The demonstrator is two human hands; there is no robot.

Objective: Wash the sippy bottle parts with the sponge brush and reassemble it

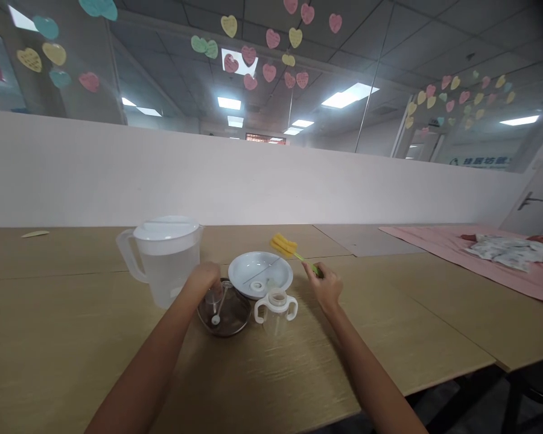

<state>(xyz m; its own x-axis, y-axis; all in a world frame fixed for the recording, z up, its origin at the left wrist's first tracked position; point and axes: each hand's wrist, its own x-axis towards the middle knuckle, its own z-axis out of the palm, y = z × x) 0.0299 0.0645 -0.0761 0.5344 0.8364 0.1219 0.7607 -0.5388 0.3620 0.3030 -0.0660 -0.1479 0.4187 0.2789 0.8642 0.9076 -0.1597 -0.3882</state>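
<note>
At the far right rim of the shallow, round white bowl (pixel 241 272): a yellow-sponge brush with a green handle (pixel 286 246). Right hand (pixel 328 287) is wrapped around the handle, presumably keeping fingers off the sponge. Near-left of the bowl, left hand (pixel 206 278) reaches down to a small clear cup (pixel 213 296) over a dark, round metal tray (pixel 236 314); firm grip or touch, cannot tell. In front of the bowl, a clear, two-handled bottle (pixel 276 322) stands upright, uncapped, apparently for easy reach.
</note>
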